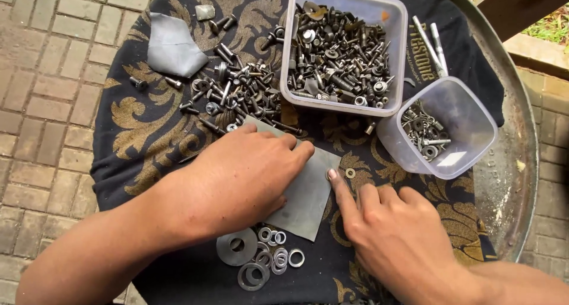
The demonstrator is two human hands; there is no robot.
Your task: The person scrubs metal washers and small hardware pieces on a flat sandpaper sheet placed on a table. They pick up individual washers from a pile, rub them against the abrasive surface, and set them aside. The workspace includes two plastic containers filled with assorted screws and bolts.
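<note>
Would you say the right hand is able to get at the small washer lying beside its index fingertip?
Probably yes: the right hand has its index fingertip right beside the small washer, which lies bare on the cloth with nothing over it.

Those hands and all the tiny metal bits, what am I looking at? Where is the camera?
The camera sits on a person's head and looks down at their own two hands. The left hand lies flat on a grey sheet. The right hand points one finger at a small washer beside that sheet. Neither hand holds anything. Everything rests on a black and gold cloth over a round metal tray. There is a loose pile of screws, a big tub of bolts, a smaller tub, and flat washers near the wrists.
</note>
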